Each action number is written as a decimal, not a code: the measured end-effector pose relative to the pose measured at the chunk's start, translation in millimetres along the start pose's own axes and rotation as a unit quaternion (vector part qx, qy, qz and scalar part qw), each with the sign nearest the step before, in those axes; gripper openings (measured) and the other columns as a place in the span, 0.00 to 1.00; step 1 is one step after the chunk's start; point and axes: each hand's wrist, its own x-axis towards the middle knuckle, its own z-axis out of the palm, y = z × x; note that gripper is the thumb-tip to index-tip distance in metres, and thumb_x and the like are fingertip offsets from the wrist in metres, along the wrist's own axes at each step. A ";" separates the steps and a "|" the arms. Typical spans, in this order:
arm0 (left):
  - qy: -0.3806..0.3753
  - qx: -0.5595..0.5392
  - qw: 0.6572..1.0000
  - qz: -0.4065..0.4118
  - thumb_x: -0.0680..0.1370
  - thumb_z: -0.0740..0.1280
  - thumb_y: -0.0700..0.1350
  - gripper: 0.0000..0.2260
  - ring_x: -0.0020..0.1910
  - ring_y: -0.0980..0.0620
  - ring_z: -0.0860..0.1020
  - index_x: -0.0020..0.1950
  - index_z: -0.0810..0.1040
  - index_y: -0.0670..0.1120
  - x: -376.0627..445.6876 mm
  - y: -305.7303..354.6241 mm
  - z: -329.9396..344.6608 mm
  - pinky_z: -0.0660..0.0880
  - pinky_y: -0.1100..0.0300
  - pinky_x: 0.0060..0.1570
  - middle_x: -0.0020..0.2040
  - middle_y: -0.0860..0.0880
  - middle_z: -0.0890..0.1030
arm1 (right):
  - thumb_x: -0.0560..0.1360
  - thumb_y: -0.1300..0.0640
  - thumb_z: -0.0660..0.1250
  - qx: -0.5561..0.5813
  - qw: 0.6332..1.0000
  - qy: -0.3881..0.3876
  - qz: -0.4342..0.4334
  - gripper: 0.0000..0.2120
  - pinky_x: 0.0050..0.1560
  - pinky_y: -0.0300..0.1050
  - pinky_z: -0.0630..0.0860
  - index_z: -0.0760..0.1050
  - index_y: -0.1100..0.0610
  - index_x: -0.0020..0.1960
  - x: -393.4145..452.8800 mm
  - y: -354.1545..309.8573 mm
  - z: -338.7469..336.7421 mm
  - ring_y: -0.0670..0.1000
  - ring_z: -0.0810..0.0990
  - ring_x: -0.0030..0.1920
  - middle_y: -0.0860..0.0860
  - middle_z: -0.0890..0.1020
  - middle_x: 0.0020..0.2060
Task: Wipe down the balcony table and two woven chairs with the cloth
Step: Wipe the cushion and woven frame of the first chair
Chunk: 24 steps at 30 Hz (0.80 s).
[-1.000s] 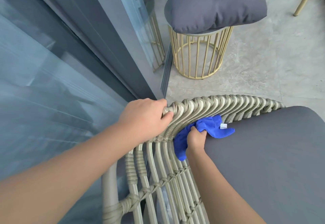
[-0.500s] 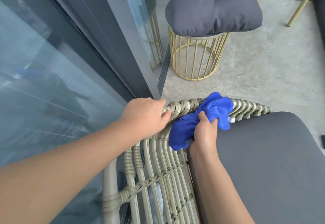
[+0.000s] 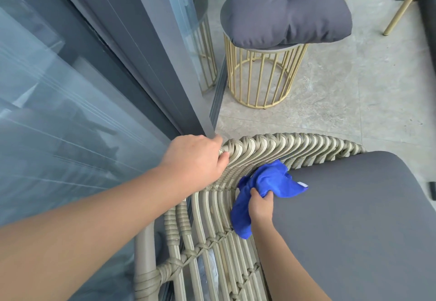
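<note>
Left hand [image 3: 197, 159] grips the woven chair [image 3: 271, 149] at its curved top rim, fingers curled over the edge, close to the sliding door frame [image 3: 165, 64]. Right hand [image 3: 260, 206] clutches the blue cloth [image 3: 269, 182] against the inner weave, beside the grey seat cushion [image 3: 354, 218]. Bare floor [image 3: 354, 100] separates chair from gold wire table [image 3: 262, 76].

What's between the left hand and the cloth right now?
In the head view, only the woven chair rim lies between the left hand, gripping it, and the blue cloth held by the right hand.
</note>
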 end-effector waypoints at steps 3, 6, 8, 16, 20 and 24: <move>0.004 0.004 1.000 0.001 0.85 0.51 0.58 0.14 0.37 0.46 0.70 0.48 0.62 0.50 0.1 0.4 0.1 0.64 0.54 0.36 0.32 0.52 0.65 | 0.84 0.59 0.60 -0.015 0.999 -0.047 0.020 0.23 0.66 0.49 0.66 0.61 0.59 0.78 0.7 -5.9 24.7 0.59 0.72 0.70 0.55 0.74 0.68; 0.008 0.004 1.000 0.003 0.85 0.51 0.58 0.14 0.37 0.45 0.70 0.48 0.63 0.50 1.1 -0.2 1.0 0.64 0.54 0.36 0.33 0.52 0.67 | 0.85 0.59 0.58 0.018 0.997 -0.055 0.052 0.23 0.60 0.47 0.67 0.60 0.60 0.78 0.8 -21.9 38.2 0.57 0.73 0.62 0.54 0.74 0.63; 0.006 -0.001 1.000 0.003 0.85 0.51 0.58 0.14 0.37 0.45 0.70 0.47 0.63 0.50 2.5 -1.4 1.1 0.64 0.54 0.36 0.33 0.52 0.66 | 0.85 0.58 0.58 0.039 0.996 -0.057 0.050 0.21 0.59 0.47 0.66 0.62 0.59 0.77 -8.5 -29.9 36.8 0.54 0.72 0.59 0.53 0.74 0.62; 0.005 -0.007 1.000 -0.009 0.85 0.52 0.58 0.15 0.37 0.44 0.69 0.47 0.64 0.49 -0.7 2.2 -0.5 0.63 0.54 0.36 0.35 0.51 0.69 | 0.86 0.56 0.58 0.117 0.991 -0.063 0.000 0.04 0.58 0.45 0.66 0.64 0.52 0.60 -80.1 -62.9 26.3 0.49 0.74 0.53 0.43 0.74 0.47; 0.006 -0.014 1.000 -0.012 0.84 0.52 0.58 0.14 0.37 0.44 0.70 0.47 0.63 0.49 -4.6 3.9 -2.8 0.62 0.53 0.36 0.39 0.49 0.77 | 0.86 0.55 0.58 0.159 0.984 -0.073 -0.035 0.02 0.52 0.42 0.69 0.69 0.49 0.55 -116.6 -72.5 23.9 0.39 0.75 0.48 0.42 0.77 0.49; 0.003 -0.037 0.999 -0.019 0.84 0.53 0.59 0.14 0.45 0.43 0.79 0.47 0.65 0.50 -1.3 2.6 -2.0 0.62 0.54 0.38 0.46 0.48 0.82 | 0.86 0.58 0.60 0.176 0.974 -0.111 -0.091 0.13 0.51 0.32 0.75 0.71 0.51 0.69 -142.1 -75.4 23.2 0.36 0.81 0.53 0.46 0.81 0.59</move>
